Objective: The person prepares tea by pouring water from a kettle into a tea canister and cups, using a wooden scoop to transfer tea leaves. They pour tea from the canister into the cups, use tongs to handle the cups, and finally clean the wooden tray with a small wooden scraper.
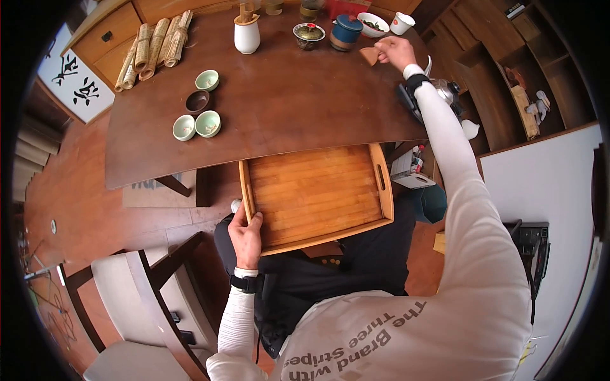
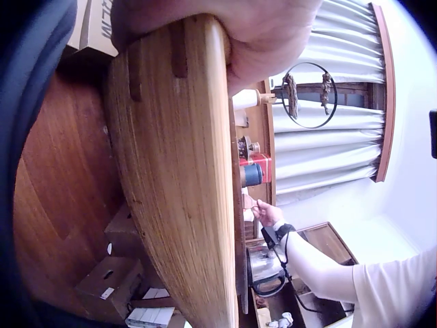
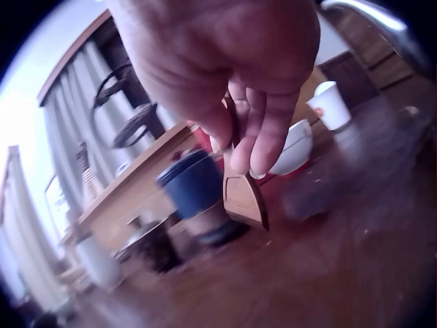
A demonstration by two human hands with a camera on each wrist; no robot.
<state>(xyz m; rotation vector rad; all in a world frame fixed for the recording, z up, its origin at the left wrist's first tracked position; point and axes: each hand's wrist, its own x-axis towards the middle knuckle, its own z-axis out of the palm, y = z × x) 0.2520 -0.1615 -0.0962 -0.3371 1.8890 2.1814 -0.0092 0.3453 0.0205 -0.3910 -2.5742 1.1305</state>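
My left hand [image 1: 245, 236] grips the near-left side of a wooden tray [image 1: 318, 197], with the thumb over the rim. The tray is bare inside and held over my lap at the table's front edge; its underside faces the left wrist view. Far out at the table's right, my right hand [image 1: 396, 53] pinches a small light-brown wooden tool [image 3: 244, 198] with a flared, flat end, pointing down in the right wrist view. Nearby stand a blue lidded jar [image 1: 347, 32], a white bowl [image 1: 373, 24] with dark contents, and a white paper cup [image 1: 401, 23].
Several small cups, green [image 1: 208, 124] and brown [image 1: 198, 101], stand on the table's left. Bamboo rolls [image 1: 155, 46], a white holder [image 1: 247, 37] and a lidded bowl [image 1: 309, 35] are behind. A metal kettle [image 1: 445, 92] sits under my right forearm. A chair [image 1: 136, 305] is at left.
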